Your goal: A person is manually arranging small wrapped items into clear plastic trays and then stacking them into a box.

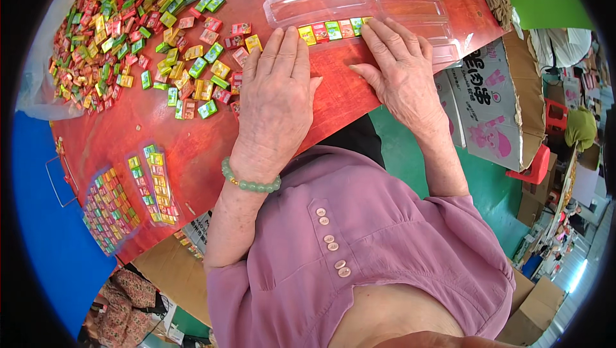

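A short row of small coloured packs [332,30], yellow, red, green and pink, stands on the red table between my hands. My left hand [276,94] lies flat, fingers stretched forward, its fingertips at the row's left end. At the right end, my right hand [399,59] rests with its fingers extended and its thumb apart, the fingertips touching the last pack. A clear plastic tray with long compartments [314,11] lies just beyond the row. Loose packs [199,69] of the same kind are scattered left of my left hand.
A large heap of small packs [109,33] spills from a clear bag at the far left. Filled trays [110,210] lie at the table's near left. Beside the table's right edge stands a printed cardboard box [487,101], with red stools [536,165] by it. Brown cord [495,2] lies at the far right corner.
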Motion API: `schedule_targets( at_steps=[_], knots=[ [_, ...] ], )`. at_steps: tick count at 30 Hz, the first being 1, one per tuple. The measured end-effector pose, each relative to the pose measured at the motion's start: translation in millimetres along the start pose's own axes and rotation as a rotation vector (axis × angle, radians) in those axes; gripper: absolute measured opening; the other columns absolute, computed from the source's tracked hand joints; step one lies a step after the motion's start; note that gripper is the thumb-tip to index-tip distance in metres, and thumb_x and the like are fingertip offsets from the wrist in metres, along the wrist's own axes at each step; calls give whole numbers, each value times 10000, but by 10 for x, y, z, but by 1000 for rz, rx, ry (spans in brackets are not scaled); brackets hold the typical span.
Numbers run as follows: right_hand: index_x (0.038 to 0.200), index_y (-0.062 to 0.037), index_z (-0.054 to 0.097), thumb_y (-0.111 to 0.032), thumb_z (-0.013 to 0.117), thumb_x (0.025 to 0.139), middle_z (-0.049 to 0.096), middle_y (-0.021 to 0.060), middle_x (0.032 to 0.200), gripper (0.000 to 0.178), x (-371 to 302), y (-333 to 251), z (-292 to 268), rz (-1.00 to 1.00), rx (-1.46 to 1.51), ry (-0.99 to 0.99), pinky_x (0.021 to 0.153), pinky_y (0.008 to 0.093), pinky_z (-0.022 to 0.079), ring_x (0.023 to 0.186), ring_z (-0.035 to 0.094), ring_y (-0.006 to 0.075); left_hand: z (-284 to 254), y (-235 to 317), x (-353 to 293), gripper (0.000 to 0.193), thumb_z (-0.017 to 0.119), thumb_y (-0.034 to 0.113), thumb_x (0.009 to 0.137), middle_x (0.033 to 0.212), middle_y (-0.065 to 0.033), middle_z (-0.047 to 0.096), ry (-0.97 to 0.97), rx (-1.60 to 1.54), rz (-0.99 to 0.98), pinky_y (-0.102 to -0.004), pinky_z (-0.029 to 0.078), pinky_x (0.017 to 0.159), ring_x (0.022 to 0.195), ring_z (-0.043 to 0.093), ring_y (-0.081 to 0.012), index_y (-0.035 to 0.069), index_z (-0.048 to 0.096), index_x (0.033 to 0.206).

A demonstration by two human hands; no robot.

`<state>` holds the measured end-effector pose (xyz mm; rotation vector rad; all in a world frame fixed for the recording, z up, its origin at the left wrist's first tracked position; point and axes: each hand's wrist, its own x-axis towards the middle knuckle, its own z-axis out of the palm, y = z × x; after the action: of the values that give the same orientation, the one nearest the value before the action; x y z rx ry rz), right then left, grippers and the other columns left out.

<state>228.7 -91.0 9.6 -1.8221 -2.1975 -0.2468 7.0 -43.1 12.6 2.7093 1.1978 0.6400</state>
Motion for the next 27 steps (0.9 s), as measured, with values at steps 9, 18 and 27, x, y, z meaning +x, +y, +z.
schedule_targets(
  at_steps=[9,18,27],
  knots=[
    [1430,-64,591,-360,702,965,597,94,1481,562,-28,-33,-53,-35,-46,-50,1188,487,313,1420,502,270,158,10,193,365,665,145,881,1249,-207,636,160,51,9,-476,431,1112,1281,562,-362,-60,646,1182],
    [1414,-93,609,-309,706,979,601,86,1482,496,-121,-124,-100,-30,4,-73,1212,507,291,1438,501,277,211,26,93,232,608,136,834,981,-128,610,283,104,82,-441,490,956,1031,605,-288,-11,671,1002],
    [1391,-58,628,-237,689,993,624,127,1439,440,-119,-308,-286,-94,286,10,1176,493,360,1378,555,295,-341,75,-452,328,595,111,847,1051,-169,576,194,70,-32,-417,490,918,1000,577,-313,-67,610,1122]
  ],
)
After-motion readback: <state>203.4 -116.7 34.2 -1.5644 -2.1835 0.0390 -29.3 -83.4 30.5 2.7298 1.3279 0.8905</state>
